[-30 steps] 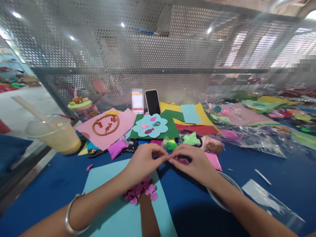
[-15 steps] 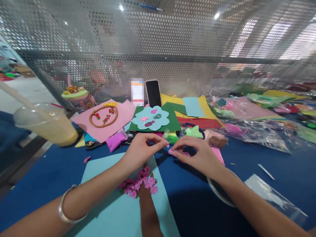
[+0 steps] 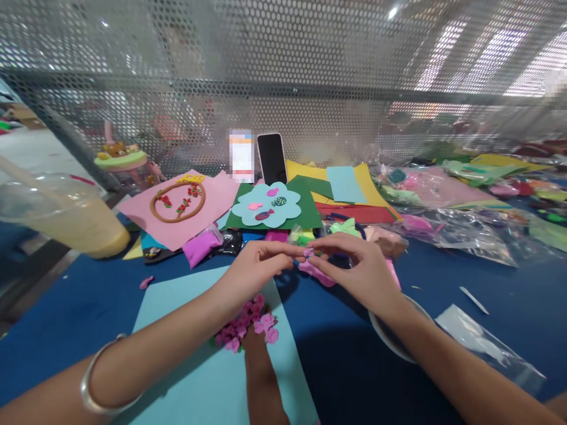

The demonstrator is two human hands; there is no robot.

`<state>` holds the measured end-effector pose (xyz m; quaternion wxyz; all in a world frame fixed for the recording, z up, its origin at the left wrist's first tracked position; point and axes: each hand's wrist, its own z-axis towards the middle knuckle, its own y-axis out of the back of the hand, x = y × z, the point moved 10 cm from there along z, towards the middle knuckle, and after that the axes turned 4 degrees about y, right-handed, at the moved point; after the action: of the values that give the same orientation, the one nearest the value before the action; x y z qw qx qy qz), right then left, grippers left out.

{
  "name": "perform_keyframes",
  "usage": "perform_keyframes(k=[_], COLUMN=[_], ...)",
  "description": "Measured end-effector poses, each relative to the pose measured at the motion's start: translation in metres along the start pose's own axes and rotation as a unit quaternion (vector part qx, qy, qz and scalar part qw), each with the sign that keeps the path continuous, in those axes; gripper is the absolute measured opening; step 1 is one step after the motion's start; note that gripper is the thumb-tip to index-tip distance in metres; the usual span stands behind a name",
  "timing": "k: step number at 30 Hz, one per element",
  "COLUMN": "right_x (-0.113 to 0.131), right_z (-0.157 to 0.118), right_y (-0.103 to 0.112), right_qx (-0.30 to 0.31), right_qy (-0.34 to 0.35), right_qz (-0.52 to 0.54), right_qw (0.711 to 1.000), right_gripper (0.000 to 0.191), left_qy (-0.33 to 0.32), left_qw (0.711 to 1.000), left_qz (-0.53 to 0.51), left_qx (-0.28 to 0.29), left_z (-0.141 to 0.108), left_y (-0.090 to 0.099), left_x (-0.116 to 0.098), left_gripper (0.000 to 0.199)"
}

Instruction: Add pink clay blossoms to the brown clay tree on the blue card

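A small piece of pink clay point(image 3: 308, 252) is between the fingertips of both hands, above the blue table. My left hand point(image 3: 259, 262) reaches in from the left, its fingers closed and their tips against the piece. From the other side my right hand point(image 3: 361, 265) pinches it between thumb and fingers. Below the right fingers shows a larger pink clay lump point(image 3: 319, 274), partly covered. Under my left forearm lies a light blue sheet point(image 3: 186, 313) with a brown clay tree trunk point(image 3: 261, 378) and pink clay blossoms point(image 3: 241, 327), partly hidden by the arm.
A plastic drink cup point(image 3: 75, 221) stands at the left. Behind the hands are a pink sheet with a brown clay ring point(image 3: 155, 213), a light blue flower-shaped card point(image 3: 266, 219) and an upright phone point(image 3: 272, 159). A white bowl point(image 3: 390, 342) sits under my right forearm; plastic bags point(image 3: 487, 342) lie right.
My hands have come together, so the left fingertips now meet the small clay piece at the right fingers. More of the larger pink lump shows. The view has shifted slightly.
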<state>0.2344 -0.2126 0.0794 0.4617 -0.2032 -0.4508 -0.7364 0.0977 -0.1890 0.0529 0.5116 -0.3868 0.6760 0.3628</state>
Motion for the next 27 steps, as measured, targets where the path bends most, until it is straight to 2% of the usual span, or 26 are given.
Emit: perform_keyframes(k=[7, 12, 16, 19, 20, 23, 27], right_x=[0.025, 0.036, 0.03, 0.023, 0.023, 0.026, 0.024], right_z=[-0.003, -0.004, -0.003, -0.003, -0.003, -0.003, -0.002], right_y=[0.011, 0.01, 0.006, 0.003, 0.003, 0.002, 0.002], right_qx=[-0.061, -0.062, -0.043, -0.024, -0.02, -0.016, -0.012], right_qy=[0.101, 0.154, 0.132, 0.104, 0.104, 0.115, 0.099], right_qz=[-0.059, -0.083, -0.093, -0.085, -0.081, -0.079, -0.091], right_qw=[0.991, 0.983, 0.986, 0.991, 0.991, 0.99, 0.991], right_gripper=[0.005, 0.007, 0.007, 0.027, 0.027, 0.01, 0.01], left_qy=[0.021, 0.048, 0.061, 0.067, 0.068, 0.071, 0.075], left_qw=[1.0, 0.998, 0.997, 0.995, 0.995, 0.995, 0.994], left_qz=[-0.021, -0.029, -0.048, -0.072, -0.074, -0.063, -0.072], left_qx=[0.006, 0.007, 0.0, 0.006, 0.008, 0.011, 0.028], left_z=[-0.001, -0.002, 0.0, 0.002, 0.002, 0.002, 0.002], left_y=[-0.004, -0.004, -0.003, -0.004, -0.004, -0.005, -0.006], left_x=[0.006, 0.015, 0.02, 0.022, 0.022, 0.022, 0.022], left_gripper=[0.026, 0.025, 0.026, 0.026, 0.026, 0.026, 0.026])
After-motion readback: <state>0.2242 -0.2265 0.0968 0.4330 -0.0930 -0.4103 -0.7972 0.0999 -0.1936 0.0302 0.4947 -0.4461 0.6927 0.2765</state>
